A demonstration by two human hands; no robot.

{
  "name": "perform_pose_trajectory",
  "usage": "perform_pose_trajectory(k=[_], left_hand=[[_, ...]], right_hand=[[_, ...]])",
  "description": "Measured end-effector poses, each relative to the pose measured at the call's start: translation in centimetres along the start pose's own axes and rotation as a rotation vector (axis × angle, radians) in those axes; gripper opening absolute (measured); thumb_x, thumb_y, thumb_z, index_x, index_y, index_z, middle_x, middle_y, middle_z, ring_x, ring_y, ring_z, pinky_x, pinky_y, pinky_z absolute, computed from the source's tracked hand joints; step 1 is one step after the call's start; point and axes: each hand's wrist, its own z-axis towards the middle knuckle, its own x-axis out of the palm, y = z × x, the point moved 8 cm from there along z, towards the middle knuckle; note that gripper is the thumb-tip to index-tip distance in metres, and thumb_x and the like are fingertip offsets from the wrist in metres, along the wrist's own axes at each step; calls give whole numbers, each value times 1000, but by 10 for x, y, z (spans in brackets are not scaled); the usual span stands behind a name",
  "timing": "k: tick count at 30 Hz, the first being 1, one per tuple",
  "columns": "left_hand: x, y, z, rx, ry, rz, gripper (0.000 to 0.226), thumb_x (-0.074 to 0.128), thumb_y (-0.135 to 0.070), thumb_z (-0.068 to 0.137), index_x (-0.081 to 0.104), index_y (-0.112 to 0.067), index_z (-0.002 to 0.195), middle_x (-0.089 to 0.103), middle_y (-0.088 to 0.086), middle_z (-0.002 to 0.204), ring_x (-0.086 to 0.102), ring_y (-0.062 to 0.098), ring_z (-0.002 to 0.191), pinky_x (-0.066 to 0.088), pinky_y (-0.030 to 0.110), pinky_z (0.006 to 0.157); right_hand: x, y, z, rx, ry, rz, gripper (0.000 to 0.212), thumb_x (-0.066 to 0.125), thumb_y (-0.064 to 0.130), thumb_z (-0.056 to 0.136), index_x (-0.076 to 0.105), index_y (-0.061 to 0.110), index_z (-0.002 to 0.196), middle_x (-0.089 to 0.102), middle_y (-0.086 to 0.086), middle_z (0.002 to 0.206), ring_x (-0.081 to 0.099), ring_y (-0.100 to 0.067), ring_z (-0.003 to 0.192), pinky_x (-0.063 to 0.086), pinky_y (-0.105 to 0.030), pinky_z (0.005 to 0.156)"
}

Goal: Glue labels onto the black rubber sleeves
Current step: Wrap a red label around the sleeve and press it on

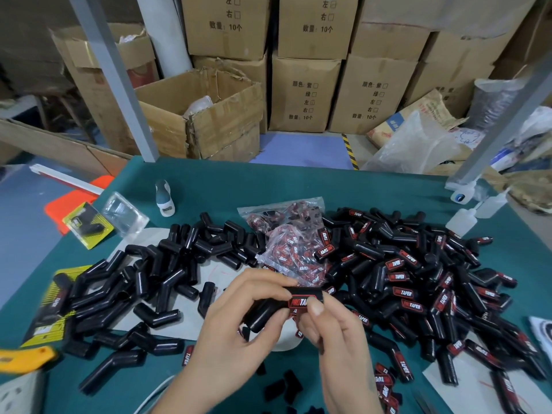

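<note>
My left hand (pixel 239 333) grips a bent black rubber sleeve (pixel 268 310) just above the green table. A red and black label (pixel 301 302) lies on the sleeve's upper arm. My right hand (pixel 331 333) pinches that labelled end, thumb pressing on the label. A pile of plain black sleeves (pixel 155 282) spreads to the left. Sleeves with labels (pixel 418 279) are heaped on the right. Clear bags of loose labels (pixel 292 246) lie between the piles, behind my hands.
A glue bottle (pixel 163 198) stands at the back left of the green table (pixel 298 183), and squeeze bottles (pixel 466 219) at the back right. Yellow packaging cards (pixel 86 225) lie left. Cardboard boxes (pixel 304 94) stack behind. Loose labels (pixel 385 383) lie near my right wrist.
</note>
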Motion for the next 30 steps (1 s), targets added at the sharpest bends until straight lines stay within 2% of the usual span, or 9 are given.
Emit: perform_pose_trajectory(k=[3,6,8,11,14,18,21,26,30], left_hand=[[0,9,0,-154,-4,-135,26,68,-15,92,69,-35,109,68,-1,120,68,31,111,60,49,89],[-3,4,3,-147,-16,-66,29,68,-15,88,68,-36,108,68,-5,117,68,23,113,54,26,95],[-3,-3,5,-90,-21,39,27,68,-16,89,68,-35,108,68,-11,116,68,19,113,50,19,96],[-1,-10,6,6,-5,134,25,68,-16,91,69,-28,113,65,-12,116,68,15,111,49,19,96],[-2,-9,5,29,20,134,25,68,-14,93,71,-26,114,65,-8,117,68,17,112,50,21,96],[-4,-3,5,-4,42,142,26,68,-15,93,70,-29,115,65,-8,117,68,20,113,50,23,96],[-2,-3,6,-6,64,142,24,66,-17,96,68,-30,115,63,-10,118,67,19,113,49,21,96],[-4,0,6,-33,26,94,13,67,-23,97,66,-31,106,65,-11,115,67,19,107,53,23,89],[-8,1,6,-54,1,73,12,70,-22,96,72,-30,104,67,-6,113,69,21,107,56,28,86]], right_hand=[[1,0,0,22,23,24,54,63,76,85,68,22,78,40,10,62,36,-11,64,30,-34,69],[9,4,2,-6,95,-8,31,69,52,86,77,25,99,51,-10,71,49,-5,71,42,-17,70],[10,2,2,4,94,20,32,75,50,82,75,23,100,46,-10,76,47,-8,75,41,-19,70],[10,-3,1,14,86,27,52,80,64,78,74,18,102,48,-6,83,44,-15,78,38,-32,74],[7,-3,2,-6,76,45,46,79,61,80,78,24,106,49,-7,80,43,-12,74,38,-24,70],[7,3,3,-35,74,34,20,67,43,86,80,33,98,61,16,74,53,3,70,43,-11,70],[8,9,1,-37,74,41,23,61,40,87,79,33,99,65,20,70,60,6,70,46,-8,71],[14,10,-3,12,105,-30,27,51,51,88,75,40,87,43,17,61,38,0,62,36,-12,64],[17,17,-3,1,160,-60,27,49,50,93,73,37,90,42,19,65,37,-2,65,35,-12,65]])
